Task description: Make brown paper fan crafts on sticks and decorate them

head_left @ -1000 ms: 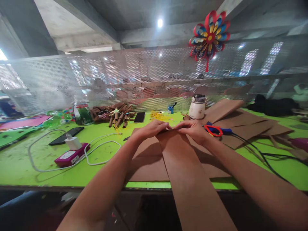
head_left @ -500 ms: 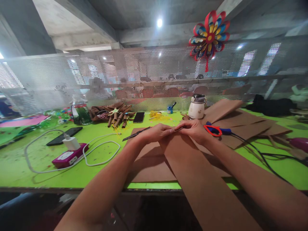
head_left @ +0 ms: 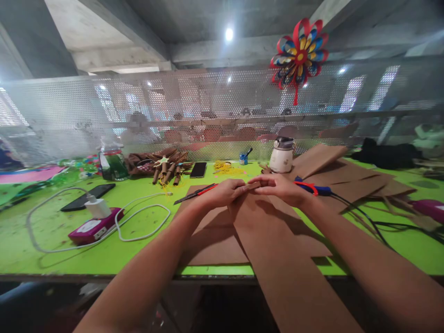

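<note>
A long brown paper strip runs from the table's middle toward me and hangs over the front edge. My left hand and my right hand meet at its far end, both pinched shut on that end, fingertips nearly touching. Under the strip lie wider brown paper sheets. A red-handled cutter lies just left of my left hand. Red and blue scissors lie right behind my right hand.
On the green table: a pink power bank with white charger and cable, two black phones, paper rolls, a white jar, stacked brown sheets and a black cord. A perforated metal screen with a paper pinwheel stands behind.
The strip's far end has been lifted slightly and shifted; both hands stay pinched on it. The red-handled cutter has come into view left of my left hand.
</note>
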